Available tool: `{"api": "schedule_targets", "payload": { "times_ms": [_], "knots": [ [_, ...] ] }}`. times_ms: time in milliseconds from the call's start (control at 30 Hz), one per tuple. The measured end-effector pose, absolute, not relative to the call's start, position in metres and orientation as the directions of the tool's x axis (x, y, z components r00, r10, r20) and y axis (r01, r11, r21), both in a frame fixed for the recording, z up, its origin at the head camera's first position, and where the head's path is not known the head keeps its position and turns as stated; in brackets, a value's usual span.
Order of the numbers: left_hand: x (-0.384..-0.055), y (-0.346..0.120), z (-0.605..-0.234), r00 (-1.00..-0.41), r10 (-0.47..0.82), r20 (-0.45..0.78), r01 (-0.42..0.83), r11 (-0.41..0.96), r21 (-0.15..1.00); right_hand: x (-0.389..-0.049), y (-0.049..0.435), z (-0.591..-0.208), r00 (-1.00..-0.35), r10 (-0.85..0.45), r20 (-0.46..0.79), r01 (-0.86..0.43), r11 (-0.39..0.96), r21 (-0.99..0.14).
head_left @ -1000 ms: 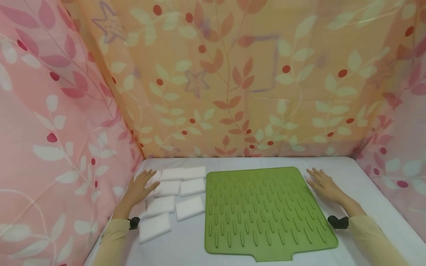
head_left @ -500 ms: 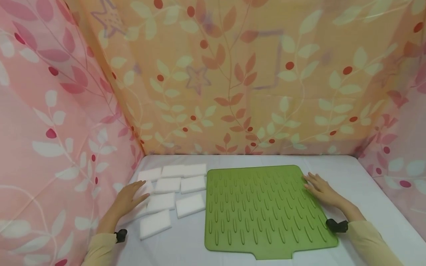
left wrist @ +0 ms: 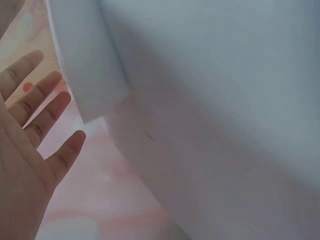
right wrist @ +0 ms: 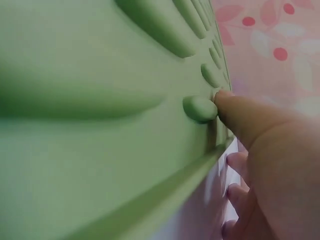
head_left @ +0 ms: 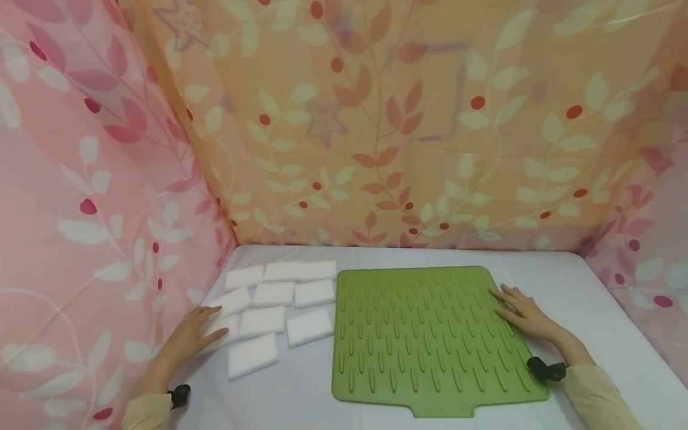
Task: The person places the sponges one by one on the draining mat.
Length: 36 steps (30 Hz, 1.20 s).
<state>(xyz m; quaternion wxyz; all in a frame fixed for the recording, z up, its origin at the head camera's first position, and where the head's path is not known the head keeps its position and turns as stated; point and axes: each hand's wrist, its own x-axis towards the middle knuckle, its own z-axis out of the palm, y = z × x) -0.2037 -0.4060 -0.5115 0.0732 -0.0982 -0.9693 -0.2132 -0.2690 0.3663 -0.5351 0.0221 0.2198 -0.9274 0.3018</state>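
Note:
Several white sponge-like blocks (head_left: 261, 322) lie flat on the left part of the table. My left hand (head_left: 189, 335) is at the leftmost of them, fingers spread. In the left wrist view a white block (left wrist: 90, 60) stands close beside the fingertips; whether they touch it I cannot tell. A green ridged mat (head_left: 424, 334) lies right of the blocks. At its right edge is my right hand (head_left: 525, 315), fingers extended. In the right wrist view the thumb (right wrist: 245, 112) rests on the mat next to a ridge, and the other fingers hang past the edge.
A white cloth covers the table (head_left: 306, 382). Patterned fabric walls stand around it: pink on the left (head_left: 70, 257), orange at the back (head_left: 371, 143), pink on the right. Each wrist carries a black camera strap.
My left hand has moved left and toward me, uncovering more white blocks. My right hand has shifted slightly toward me along the mat's right edge. The head view has tilted a little.

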Motion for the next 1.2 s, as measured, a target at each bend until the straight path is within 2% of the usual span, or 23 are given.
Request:
{"api": "schedule_targets", "payload": {
  "times_ms": [667,1200],
  "knots": [
    [-0.179,-0.421,-0.517,-0.968,0.159,0.193,0.218,0.915,0.340,-0.268,0.372,-0.547,-0.882,-0.417,0.220,-0.462,0.676,-0.574],
    [-0.176,-0.424,-0.504,-0.981,0.154,0.118,0.187,0.909,0.372,-0.269,0.378,-0.551,-0.890,-0.414,0.192,-0.441,0.669,-0.598]
  ]
}}
